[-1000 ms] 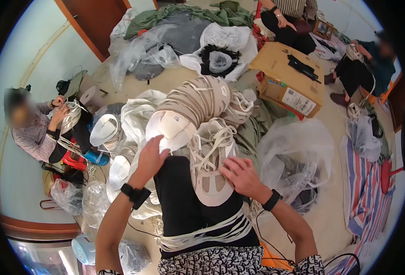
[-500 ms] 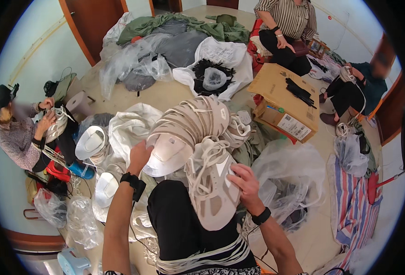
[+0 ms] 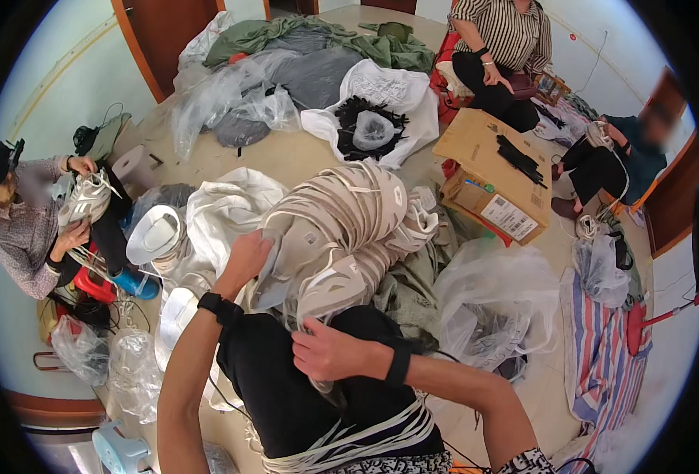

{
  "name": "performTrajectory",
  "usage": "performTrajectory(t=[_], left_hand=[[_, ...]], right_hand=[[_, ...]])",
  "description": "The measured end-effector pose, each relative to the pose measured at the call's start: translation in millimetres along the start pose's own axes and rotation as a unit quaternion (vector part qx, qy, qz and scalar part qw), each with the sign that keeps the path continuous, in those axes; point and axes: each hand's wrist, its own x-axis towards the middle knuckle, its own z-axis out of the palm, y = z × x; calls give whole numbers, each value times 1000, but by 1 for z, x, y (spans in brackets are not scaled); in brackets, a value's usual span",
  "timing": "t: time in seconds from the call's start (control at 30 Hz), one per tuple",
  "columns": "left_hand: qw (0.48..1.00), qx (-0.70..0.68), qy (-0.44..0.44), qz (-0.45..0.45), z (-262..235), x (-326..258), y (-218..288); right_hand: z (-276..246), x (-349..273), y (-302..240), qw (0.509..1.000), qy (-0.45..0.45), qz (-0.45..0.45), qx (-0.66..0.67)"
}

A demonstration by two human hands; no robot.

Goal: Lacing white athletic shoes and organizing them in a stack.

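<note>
A long row of nested beige shoe uppers (image 3: 341, 201) lies in front of my knees, with a second shorter row of shoe uppers (image 3: 337, 284) beside it. My left hand (image 3: 251, 257) is closed on the near edge of the long row, its fingertips partly hidden behind the pale lining. Over my lap my right hand (image 3: 322, 351) is closed on a shoe upper, which is turned edge-on and blurred, so little of it shows. White elastic cords (image 3: 349, 438) lie across my thighs.
More nested uppers with white inserts (image 3: 158, 237) stand at left by a white sack (image 3: 235, 205). A carton (image 3: 491, 170) with black gloves, clear plastic bags (image 3: 499, 296) and a striped sheet (image 3: 606, 355) lie to the right. Three other people sit around the room.
My right hand has swung left and inward over my lap, turning the laced upper edge-on. My left hand stays at the row's end. The person at left has lowered a hand beneath their shoe.
</note>
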Motion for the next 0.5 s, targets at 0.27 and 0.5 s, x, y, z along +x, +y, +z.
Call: performTrajectory(t=[0.27, 0.5], left_hand=[[994, -42, -16, 102, 10, -10, -1], [996, -68, -26, 49, 7, -6, -5]], right_hand=[[0, 46, 102, 973, 194, 120, -37], [9, 37, 83, 986, 92, 127, -50]])
